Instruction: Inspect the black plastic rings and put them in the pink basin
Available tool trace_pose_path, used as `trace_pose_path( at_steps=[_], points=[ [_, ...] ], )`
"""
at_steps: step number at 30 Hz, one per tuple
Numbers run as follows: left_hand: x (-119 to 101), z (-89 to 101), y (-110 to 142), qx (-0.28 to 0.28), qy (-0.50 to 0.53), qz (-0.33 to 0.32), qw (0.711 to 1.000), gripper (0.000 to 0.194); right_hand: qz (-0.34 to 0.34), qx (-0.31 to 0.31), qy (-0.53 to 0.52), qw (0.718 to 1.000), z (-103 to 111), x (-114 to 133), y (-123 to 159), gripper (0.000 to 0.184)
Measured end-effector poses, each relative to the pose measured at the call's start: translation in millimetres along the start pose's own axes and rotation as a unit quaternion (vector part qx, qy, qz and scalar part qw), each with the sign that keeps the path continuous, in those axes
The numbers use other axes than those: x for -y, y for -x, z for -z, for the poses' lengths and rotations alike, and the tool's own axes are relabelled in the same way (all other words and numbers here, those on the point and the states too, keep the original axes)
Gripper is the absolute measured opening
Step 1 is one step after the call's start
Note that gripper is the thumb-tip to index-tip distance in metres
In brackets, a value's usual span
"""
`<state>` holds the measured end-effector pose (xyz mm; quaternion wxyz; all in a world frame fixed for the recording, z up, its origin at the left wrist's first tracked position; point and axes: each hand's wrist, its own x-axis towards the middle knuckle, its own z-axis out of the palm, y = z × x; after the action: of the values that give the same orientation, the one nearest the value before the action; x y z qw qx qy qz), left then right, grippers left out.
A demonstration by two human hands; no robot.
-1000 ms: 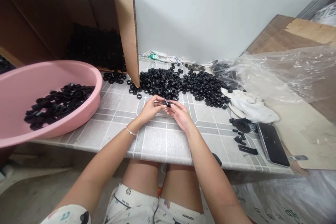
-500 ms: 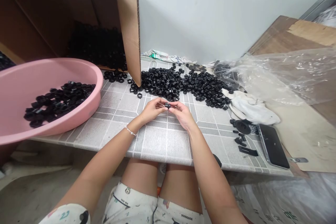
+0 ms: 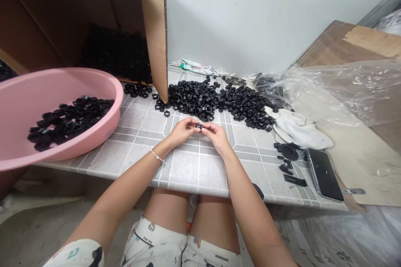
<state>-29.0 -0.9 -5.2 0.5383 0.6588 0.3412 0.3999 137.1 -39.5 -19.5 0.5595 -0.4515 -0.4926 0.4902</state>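
Between the fingertips of both hands is a small black plastic nut (image 3: 199,126), held just above the table. My left hand (image 3: 184,130) pinches it from the left, and a bracelet circles that wrist. From the other side my right hand (image 3: 216,134) grips it with thumb and forefinger. The fingers partly cover the nut, so its details are hard to make out. Right beyond the hands spreads a heap of black nuts (image 3: 194,99), joined on the right by a pile of small black round parts (image 3: 246,104).
A pink basin (image 3: 106,81) holding black nuts stands at the left. Behind it a cardboard box (image 3: 158,37) lies on its side with more black parts inside. At the right are a white cloth (image 3: 290,127), a phone (image 3: 326,174), a black strip (image 3: 295,180) and plastic film (image 3: 344,87).
Both hands stay together around the nut and have hardly moved. The view has shifted very slightly.
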Motion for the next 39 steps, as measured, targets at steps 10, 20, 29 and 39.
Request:
trace_pose_path(
  at_steps=[10, 20, 29, 39],
  points=[
    [-2, -3.4, 0, 0.019, 0.028, -0.005, 0.999, 0.032, 0.001, -0.024, 0.004, 1.000, -5, 5, 2, 0.035],
    [-9, -3.9, 0, -0.025, 0.074, -0.001, 0.997, 0.036, -0.041, -0.010, -0.113, 0.993, -1, 11, 1, 0.046],
    [-7, -0.3, -2, -0.057, 0.120, 0.008, 0.991, 0.037, -0.060, 0.045, -0.243, 0.967, -10, 14, 5, 0.029],
    [-11, -0.2, -1, -0.050, 0.107, 0.007, 0.993, 0.036, -0.053, 0.040, -0.225, 0.972, -17, 18, 8, 0.028]
  ],
)
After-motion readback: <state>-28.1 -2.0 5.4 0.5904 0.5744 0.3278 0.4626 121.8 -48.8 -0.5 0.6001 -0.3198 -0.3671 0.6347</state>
